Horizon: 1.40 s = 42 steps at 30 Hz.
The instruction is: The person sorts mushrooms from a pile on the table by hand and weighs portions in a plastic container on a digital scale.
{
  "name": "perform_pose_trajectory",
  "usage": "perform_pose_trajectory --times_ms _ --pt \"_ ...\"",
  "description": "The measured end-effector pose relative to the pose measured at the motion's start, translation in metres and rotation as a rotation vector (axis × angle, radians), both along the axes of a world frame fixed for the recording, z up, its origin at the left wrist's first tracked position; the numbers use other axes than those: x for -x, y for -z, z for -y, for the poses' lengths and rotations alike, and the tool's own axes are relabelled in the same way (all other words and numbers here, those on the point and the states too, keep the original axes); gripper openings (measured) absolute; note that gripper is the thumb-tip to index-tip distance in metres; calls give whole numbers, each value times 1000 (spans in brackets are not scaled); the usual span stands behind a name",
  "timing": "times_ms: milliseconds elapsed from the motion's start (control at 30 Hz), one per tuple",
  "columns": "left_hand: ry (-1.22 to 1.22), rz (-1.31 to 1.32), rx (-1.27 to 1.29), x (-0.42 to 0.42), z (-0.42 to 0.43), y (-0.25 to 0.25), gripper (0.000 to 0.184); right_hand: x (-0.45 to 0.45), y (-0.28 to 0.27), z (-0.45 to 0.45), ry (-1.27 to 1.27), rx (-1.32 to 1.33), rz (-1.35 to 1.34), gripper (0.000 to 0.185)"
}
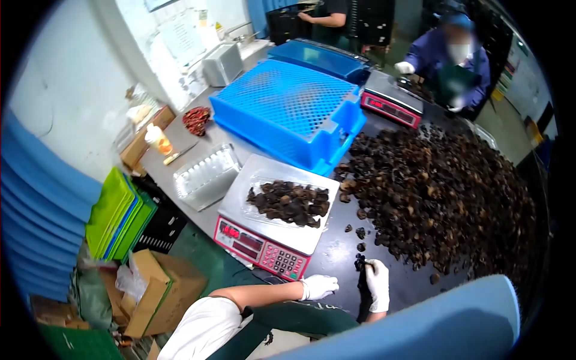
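Note:
My left hand (320,287), in a white glove, rests at the table's near edge, just right of the scale's keypad. Its fingers lie loosely stretched, and no object shows in them. My right hand (378,285), also gloved, has its fingers bent beside small dark pieces (360,262) and a black strip (364,294); what it grips is hidden. On the red-and-silver scale (240,201) sits a clear plastic tray (252,211) with dark brown mushroom-like pieces (291,203) in it. A large heap of similar pieces (441,198) covers the right of the table.
An upturned blue crate (288,96) stands behind the scale. Left of it are clear empty trays (207,178), a knife (180,154), a bottle (158,140) and red bundled items (197,120). A second scale (393,102) stands before a masked co-worker (450,63). Another person's arm (324,20) shows behind.

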<state>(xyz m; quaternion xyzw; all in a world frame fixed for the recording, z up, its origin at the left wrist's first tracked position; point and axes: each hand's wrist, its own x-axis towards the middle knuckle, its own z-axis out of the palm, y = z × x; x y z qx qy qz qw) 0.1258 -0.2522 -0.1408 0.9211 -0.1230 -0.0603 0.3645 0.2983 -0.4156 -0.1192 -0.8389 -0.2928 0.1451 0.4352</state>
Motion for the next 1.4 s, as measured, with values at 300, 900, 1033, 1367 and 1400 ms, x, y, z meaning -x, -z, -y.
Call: perform_pose_trajectory --times_ms 300,900,1033,1367,1400 --pt "-467 406 324 7 -62 -113 17 -4 -78 -86 -124 -235 -59 14" --pt "-1211 515 -305 48 -228 -110 33 15 -143 -233 -524 -477 405 28" --pt "-1261 406 -271 73 -244 -107 28 -15 -96 -193 -188 -478 148 28" --pt "-1308 401 -36 70 -246 -68 21 6 -85 -183 -142 -48 -114 44" --pt "-1351 367 80 69 -250 -64 22 1 -74 -187 -125 -94 -80 43"
